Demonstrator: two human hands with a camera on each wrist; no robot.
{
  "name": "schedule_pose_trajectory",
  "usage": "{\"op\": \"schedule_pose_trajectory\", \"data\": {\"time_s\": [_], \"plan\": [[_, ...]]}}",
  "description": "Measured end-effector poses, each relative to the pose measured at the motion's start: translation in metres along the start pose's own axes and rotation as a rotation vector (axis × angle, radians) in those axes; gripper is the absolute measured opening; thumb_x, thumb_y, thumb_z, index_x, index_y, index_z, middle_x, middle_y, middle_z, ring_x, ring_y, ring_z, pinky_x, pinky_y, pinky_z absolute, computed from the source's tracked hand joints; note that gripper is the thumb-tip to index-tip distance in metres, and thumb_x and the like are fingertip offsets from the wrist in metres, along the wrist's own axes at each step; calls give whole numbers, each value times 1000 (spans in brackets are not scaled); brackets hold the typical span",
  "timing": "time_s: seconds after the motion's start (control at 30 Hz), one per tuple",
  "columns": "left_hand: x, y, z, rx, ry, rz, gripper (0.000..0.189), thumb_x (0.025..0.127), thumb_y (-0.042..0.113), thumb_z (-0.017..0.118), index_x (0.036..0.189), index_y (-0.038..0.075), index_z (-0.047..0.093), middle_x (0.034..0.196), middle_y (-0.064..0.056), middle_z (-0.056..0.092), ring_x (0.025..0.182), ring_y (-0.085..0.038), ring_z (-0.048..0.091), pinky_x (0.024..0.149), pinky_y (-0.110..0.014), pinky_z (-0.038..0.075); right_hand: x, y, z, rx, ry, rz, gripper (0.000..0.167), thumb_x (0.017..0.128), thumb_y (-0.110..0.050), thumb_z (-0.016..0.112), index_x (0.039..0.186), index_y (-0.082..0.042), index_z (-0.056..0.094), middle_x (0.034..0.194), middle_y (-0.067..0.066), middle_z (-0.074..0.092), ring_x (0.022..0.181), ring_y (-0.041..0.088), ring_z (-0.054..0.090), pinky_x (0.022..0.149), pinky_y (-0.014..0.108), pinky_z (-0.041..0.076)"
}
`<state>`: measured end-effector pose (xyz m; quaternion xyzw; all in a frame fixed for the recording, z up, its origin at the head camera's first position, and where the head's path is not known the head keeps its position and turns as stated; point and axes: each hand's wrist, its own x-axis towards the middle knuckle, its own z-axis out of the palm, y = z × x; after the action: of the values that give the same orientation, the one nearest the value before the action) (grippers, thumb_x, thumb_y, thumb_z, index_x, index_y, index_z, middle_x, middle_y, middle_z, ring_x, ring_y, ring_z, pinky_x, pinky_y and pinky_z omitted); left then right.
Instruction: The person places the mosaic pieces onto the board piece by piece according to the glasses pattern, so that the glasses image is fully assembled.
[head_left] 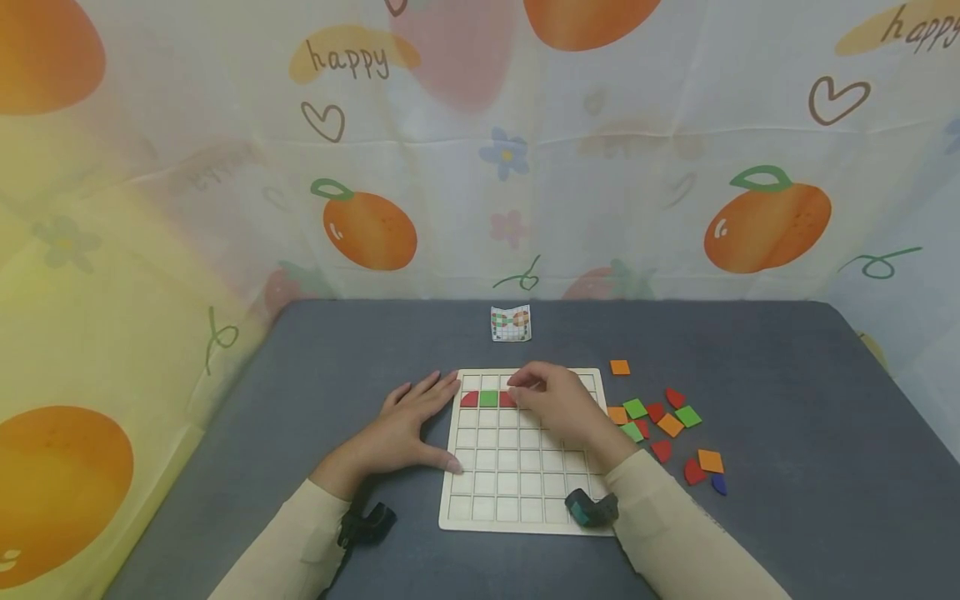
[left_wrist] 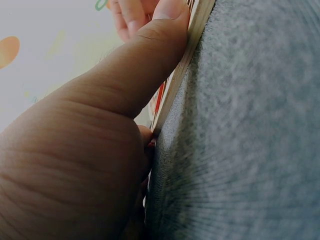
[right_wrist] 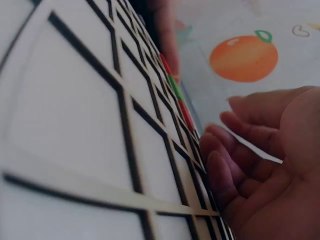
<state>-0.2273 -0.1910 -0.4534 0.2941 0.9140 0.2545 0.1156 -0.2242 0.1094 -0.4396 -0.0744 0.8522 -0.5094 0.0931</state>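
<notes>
A pale wooden grid board lies on the grey table. In its second row from the far edge sit a red rounded tile, a green square tile and another red tile. My left hand rests with fingers spread at the board's left edge, its thumb touching that edge in the left wrist view. Over the right-hand red tile is my right hand, fingers loosely bent. In the right wrist view, no tile shows between its fingers; contact with the red tile cannot be made out.
Right of the board lie several loose tiles, among them an orange square, a green square, a red rounded piece and a blue piece. One orange tile lies farther back. A small printed pattern card is beyond the board.
</notes>
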Motion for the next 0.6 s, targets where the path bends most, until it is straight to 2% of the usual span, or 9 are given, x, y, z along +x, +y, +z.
{"op": "schedule_pose_trajectory", "data": {"time_s": [0.17, 0.3, 0.4, 0.5, 0.6], "plan": [[0, 0, 1, 5, 2, 1, 129, 75, 72, 91, 174, 15, 30, 179, 4, 21, 166, -28, 9, 124, -66, 2, -1, 1, -11, 71, -21, -60, 25, 108, -29, 73, 126, -12, 77, 111, -1, 73, 97, 23, 65, 83, 44, 53], [0, -1, 1, 4, 6, 5, 130, 75, 72, 91, 174, 15, 30, 179, 4, 21, 166, -28, 9, 124, -67, 2, -3, 2, -23, 149, -36, -88, 34, 109, -30, 71, 131, -5, 73, 117, 8, 73, 103, 29, 68, 89, 48, 54], [0, -2, 1, 3, 8, 11, 130, 75, 72, 91, 174, 15, 29, 180, 4, 21, 166, -29, 9, 124, -66, 2, -5, 3, -33, 206, -41, -99, 39, 110, -32, 71, 135, -3, 71, 125, 13, 71, 110, 33, 69, 95, 52, 55], [-1, -2, 1, 1, 9, 17, 130, 75, 72, 91, 174, 15, 29, 180, 4, 21, 166, -29, 9, 124, -66, 1, -6, 3, -42, 244, -38, -102, 43, 110, -34, 70, 139, -2, 68, 130, 15, 70, 113, 37, 67, 96, 55, 55], [-1, -2, 1, -2, 8, 16, 130, 75, 72, 91, 174, 15, 29, 180, 3, 21, 166, -29, 9, 124, -66, 1, -8, 4, -52, 256, -10, -108, 44, 111, -35, 68, 140, -2, 68, 130, 16, 69, 112, 41, 66, 96, 56, 54]]}}
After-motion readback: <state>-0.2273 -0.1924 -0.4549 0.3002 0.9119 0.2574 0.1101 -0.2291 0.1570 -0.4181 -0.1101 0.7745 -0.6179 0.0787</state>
